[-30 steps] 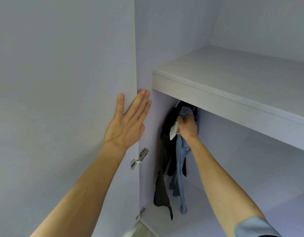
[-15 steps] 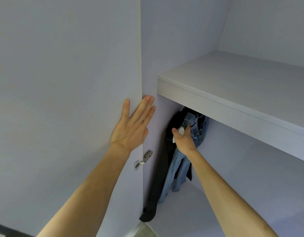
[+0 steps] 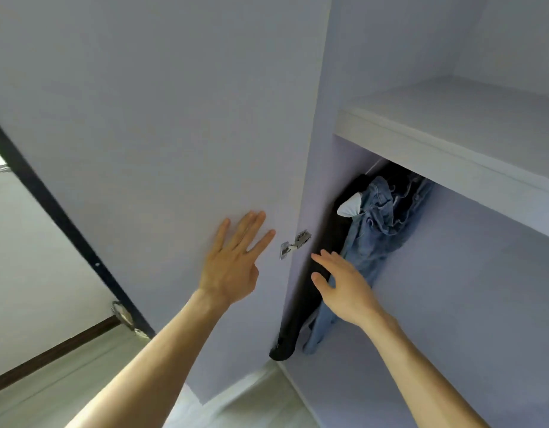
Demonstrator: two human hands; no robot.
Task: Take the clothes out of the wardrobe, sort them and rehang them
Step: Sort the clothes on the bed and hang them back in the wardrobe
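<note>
Blue jeans (image 3: 378, 230) with a white pocket lining (image 3: 350, 208) hang under the wardrobe shelf (image 3: 437, 156), beside a long black garment (image 3: 307, 291) against the left inner wall. My right hand (image 3: 344, 285) hovers in front of the black garment and the jeans, fingers spread, holding nothing. My left hand (image 3: 236, 261) lies flat with straight fingers on the open wardrobe door (image 3: 162, 134).
A metal hinge (image 3: 295, 244) joins the door to the wardrobe side between my hands. The wardrobe floor (image 3: 375, 381) lies below the clothes. At the left are a dark door frame (image 3: 50, 211) and pale flooring (image 3: 66, 381).
My right hand let go of the jeans' top and dropped lower, now open. The view swung left and down. My left hand stays flat on the door, lower than before.
</note>
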